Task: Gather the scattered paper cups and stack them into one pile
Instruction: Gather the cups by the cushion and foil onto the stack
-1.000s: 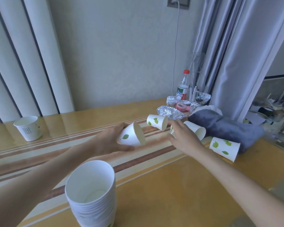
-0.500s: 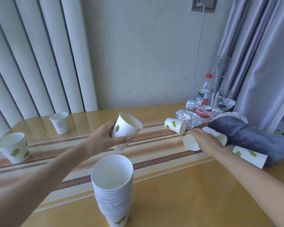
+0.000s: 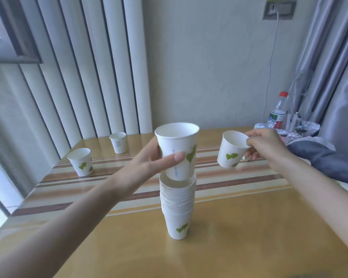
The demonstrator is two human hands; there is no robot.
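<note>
A pile of several nested white paper cups with green leaf prints (image 3: 178, 209) stands upright at the middle of the table. My left hand (image 3: 149, 165) grips one upright cup (image 3: 178, 149) directly over the pile, its base at the pile's mouth. My right hand (image 3: 263, 146) pinches a second cup (image 3: 232, 149) by its rim, held in the air to the right of the pile, slightly tilted. Two loose cups stand upright at the far left: one with leaves (image 3: 80, 161) and one with small printed text (image 3: 119, 142).
The wooden table (image 3: 239, 237) has a striped runner across it. At the far right lie a dark grey cloth (image 3: 325, 163), crumpled foil (image 3: 293, 135) and a plastic bottle with a red cap (image 3: 277, 113). Curtains hang behind, and a cable drops from a wall socket.
My left hand carried its cup from mid-air over to the top of the pile. My right hand lifted a cup off the table near the grey cloth. The view swung left.
</note>
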